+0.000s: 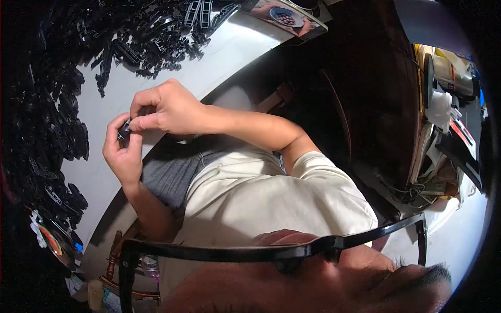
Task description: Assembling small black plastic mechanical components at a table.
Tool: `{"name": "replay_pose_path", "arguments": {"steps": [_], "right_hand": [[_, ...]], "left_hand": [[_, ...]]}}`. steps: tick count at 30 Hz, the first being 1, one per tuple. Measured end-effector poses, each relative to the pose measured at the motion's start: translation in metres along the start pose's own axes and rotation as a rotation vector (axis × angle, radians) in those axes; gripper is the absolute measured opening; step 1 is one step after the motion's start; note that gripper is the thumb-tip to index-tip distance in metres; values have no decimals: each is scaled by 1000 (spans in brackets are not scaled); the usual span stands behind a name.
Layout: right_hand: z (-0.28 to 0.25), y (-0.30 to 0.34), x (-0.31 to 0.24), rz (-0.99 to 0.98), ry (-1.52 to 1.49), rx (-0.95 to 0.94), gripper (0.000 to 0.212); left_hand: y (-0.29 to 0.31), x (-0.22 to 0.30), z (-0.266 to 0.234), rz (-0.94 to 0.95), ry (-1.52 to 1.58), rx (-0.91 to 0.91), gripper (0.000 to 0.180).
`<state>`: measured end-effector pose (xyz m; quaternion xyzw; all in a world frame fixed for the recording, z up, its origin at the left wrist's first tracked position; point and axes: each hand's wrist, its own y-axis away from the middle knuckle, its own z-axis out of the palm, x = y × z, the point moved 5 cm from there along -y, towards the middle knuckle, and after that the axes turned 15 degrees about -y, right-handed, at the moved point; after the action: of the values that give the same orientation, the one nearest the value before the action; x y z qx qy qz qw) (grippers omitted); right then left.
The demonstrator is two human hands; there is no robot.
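Note:
My left hand point(124, 154) and my right hand point(169, 110) meet over the white table's edge. Between their fingertips is a small black plastic piece point(124, 129), mostly covered by the fingers, so its exact shape cannot be made out. The left thumb and fingers pinch it from below. From above, the right thumb and forefinger close on its upper end. Beyond and to the left of both hands, many loose black plastic parts point(156, 44) lie heaped, some long and slotted, others small and curved.
The white table point(99, 177) curves around in front of me. A screen device point(289, 20) showing a bowl stands at its far edge. Bags, papers and cables crowd a shelf point(443, 120) on the right. A wooden chair part point(114, 255) is at lower left.

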<state>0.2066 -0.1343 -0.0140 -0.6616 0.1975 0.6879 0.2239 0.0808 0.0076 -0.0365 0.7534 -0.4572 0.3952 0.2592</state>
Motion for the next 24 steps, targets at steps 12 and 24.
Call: {"name": "replay_pose_path", "arguments": {"steps": [12,24], "right_hand": [[2,1,-7,6,-248,142,16],[13,1,3,38,-306,170,15]], "left_hand": [[1,1,1,13,97,48,30],[2,-8,-2,59,145,55,33]]}}
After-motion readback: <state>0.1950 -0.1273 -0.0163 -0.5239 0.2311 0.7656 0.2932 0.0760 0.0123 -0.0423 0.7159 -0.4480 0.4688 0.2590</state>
